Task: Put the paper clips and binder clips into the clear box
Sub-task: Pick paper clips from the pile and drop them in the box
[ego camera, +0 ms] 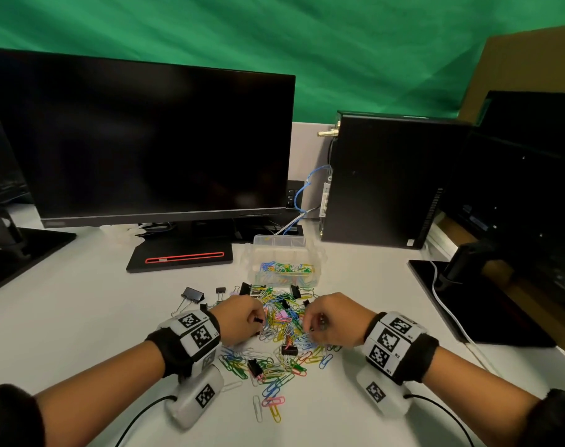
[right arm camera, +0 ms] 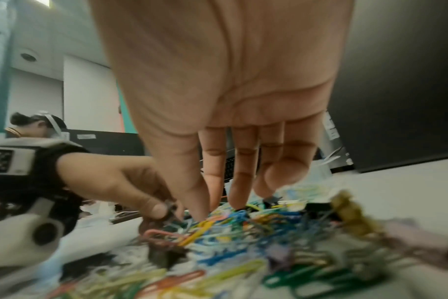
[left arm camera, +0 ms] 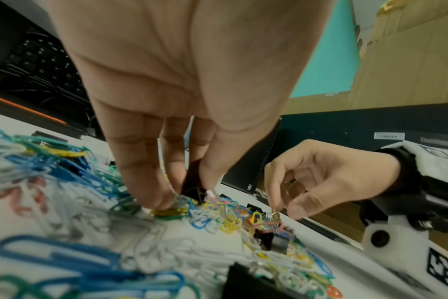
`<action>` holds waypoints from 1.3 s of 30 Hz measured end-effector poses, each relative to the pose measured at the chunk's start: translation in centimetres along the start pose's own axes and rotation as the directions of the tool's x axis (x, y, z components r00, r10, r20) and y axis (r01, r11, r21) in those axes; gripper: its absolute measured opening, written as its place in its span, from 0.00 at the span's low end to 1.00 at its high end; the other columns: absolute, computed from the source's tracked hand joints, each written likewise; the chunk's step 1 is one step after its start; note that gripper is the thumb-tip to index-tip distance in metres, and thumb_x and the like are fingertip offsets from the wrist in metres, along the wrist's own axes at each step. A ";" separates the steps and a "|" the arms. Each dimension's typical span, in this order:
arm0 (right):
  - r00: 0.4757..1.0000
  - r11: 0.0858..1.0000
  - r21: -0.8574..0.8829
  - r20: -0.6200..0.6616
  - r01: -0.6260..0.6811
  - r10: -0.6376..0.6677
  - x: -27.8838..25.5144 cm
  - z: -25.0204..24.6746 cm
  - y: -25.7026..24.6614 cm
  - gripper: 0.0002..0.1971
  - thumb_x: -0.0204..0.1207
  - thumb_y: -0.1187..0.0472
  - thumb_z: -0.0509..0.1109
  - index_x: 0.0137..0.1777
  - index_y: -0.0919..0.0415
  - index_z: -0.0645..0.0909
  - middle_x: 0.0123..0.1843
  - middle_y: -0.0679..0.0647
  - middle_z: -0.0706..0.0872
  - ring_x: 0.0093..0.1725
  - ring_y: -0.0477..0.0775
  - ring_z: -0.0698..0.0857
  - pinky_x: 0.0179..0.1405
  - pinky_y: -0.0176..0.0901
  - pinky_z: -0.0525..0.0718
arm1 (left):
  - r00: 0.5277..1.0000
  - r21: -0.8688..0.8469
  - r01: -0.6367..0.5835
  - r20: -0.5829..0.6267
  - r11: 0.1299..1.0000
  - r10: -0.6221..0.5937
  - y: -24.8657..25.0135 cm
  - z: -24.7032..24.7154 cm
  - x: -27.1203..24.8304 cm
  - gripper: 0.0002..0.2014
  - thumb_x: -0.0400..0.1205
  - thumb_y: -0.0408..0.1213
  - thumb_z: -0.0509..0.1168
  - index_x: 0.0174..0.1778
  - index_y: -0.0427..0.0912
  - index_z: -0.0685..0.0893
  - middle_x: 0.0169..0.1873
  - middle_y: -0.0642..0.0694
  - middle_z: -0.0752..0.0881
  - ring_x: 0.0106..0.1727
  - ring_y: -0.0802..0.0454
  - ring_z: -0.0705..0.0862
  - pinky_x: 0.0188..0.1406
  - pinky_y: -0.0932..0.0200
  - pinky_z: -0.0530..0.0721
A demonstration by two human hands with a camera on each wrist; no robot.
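A heap of coloured paper clips (ego camera: pixel 282 337) with black binder clips (ego camera: pixel 289 349) mixed in lies on the white desk. Behind it stands the clear box (ego camera: pixel 316 253), lid off, with paper clips inside. My left hand (ego camera: pixel 258 320) reaches into the heap's left side, and its thumb and fingers pinch a black binder clip (left arm camera: pixel 192 182). My right hand (ego camera: pixel 313 329) is at the heap's right side; its index finger and thumb pinch a small metallic clip (left arm camera: pixel 274 213) just above the pile. In the right wrist view its fingertips (right arm camera: pixel 201 212) meet the clips.
A large binder clip (ego camera: pixel 192 295) and a small one (ego camera: pixel 220 290) lie left of the heap. A monitor (ego camera: pixel 145 140) on its stand (ego camera: pixel 181 256) is behind the box, a black computer case (ego camera: pixel 387 182) at back right, another monitor base (ego camera: pixel 474 304) at right.
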State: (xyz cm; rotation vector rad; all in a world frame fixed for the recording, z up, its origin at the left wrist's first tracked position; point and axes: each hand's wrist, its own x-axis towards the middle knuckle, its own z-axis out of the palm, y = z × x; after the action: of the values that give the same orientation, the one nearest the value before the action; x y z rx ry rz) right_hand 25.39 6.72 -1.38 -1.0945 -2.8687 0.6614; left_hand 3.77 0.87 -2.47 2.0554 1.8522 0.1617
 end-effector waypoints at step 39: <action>1.000 1.000 0.020 0.014 0.022 -0.023 1.2 1.3 -2.5 0.17 0.62 0.61 0.80 0.49 0.54 0.80 0.41 0.49 0.87 0.36 0.45 0.80 0.34 0.33 0.74 | 0.982 0.045 -0.036 0.184 0.998 0.027 0.9 1.0 -3.5 0.19 0.67 0.57 0.75 0.44 0.51 0.80 0.29 0.59 0.75 0.30 0.62 0.72 0.30 0.62 0.70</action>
State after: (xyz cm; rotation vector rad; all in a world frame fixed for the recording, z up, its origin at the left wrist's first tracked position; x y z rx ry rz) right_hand 22.70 5.33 -1.81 -1.0577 -2.8756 0.6976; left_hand 4.46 -2.76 -2.54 2.0566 1.7278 -0.0632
